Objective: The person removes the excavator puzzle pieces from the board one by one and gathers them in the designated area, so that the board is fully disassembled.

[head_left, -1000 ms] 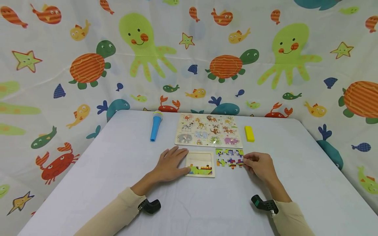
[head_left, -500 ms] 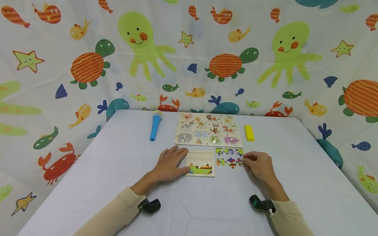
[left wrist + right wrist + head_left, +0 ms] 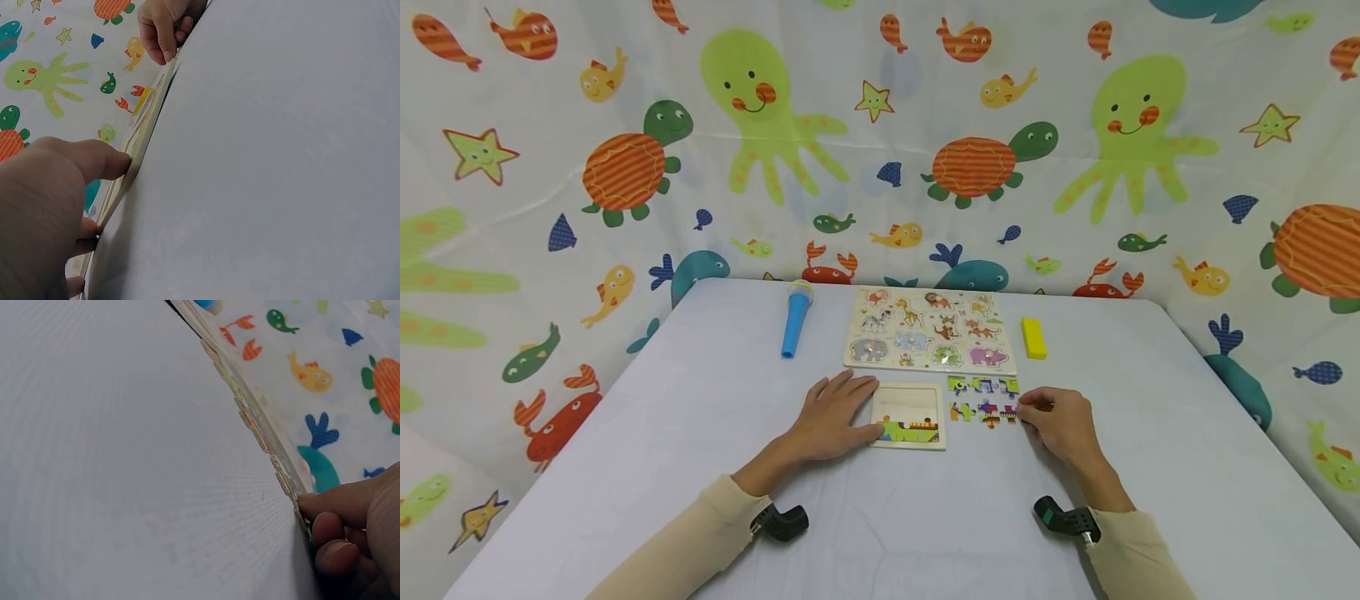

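A pale wooden puzzle tray [image 3: 910, 403] lies flat, its near strip filled; colourful loose jigsaw pieces [image 3: 988, 412] lie in two rows just to its right

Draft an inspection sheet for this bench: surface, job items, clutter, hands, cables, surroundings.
Surface: white cloth, lightly creased.
Job items: puzzle tray flat, filled only along the near side; loose puzzle pieces in two rows to its right.
Clutter: animal puzzle board behind the tray; blue toy microphone to the board's left; yellow block to its right.
Left hand: spread, touching the tray's left edge.
Right hand: fingers bent at the right end of the piece rows; firm pinch or mere touch, cannot tell.
Cables: nothing seen.
Surroundings: sea-animal print backdrop behind the table.
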The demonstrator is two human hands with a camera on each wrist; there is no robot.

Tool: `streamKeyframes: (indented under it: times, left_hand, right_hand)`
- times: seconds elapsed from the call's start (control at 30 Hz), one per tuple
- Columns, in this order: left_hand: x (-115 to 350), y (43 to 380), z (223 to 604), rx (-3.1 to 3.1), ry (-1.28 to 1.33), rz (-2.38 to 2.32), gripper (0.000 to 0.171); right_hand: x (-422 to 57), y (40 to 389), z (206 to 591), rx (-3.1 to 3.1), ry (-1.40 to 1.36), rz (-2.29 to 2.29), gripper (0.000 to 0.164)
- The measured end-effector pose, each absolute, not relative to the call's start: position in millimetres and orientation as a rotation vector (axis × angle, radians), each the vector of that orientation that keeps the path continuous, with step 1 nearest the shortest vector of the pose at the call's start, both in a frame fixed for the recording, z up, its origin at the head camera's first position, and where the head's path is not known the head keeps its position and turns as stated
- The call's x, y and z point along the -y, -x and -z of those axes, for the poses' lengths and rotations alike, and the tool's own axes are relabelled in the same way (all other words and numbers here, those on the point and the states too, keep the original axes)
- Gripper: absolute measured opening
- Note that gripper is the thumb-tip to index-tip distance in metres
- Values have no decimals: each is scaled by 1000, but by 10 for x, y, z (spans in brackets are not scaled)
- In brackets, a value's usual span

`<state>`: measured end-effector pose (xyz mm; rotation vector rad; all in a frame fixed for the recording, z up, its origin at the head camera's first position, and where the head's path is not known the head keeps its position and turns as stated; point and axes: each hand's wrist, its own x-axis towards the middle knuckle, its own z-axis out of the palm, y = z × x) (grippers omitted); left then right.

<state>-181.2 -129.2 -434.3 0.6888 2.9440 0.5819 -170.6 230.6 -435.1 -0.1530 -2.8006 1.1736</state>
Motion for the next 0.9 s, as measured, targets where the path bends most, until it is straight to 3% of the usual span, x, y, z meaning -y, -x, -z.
streamKeyframes:
  times: [0.3,0.57,0.9]
  left_hand:
    - [1295,1809,4363,-2952,-694,-589,75]
    - [1296,1801,4351,-2953,-685,-596,75]
    - [1300,1805,4354,-2956,-709,-589,75]
  right_hand:
    - [-2306,1687,4343,2789,148,-1177,16]
    - [-2312,1691,4339,2826,115,-1160,26]
    - [-2303,1697,4317,2827,86,-1158,22]
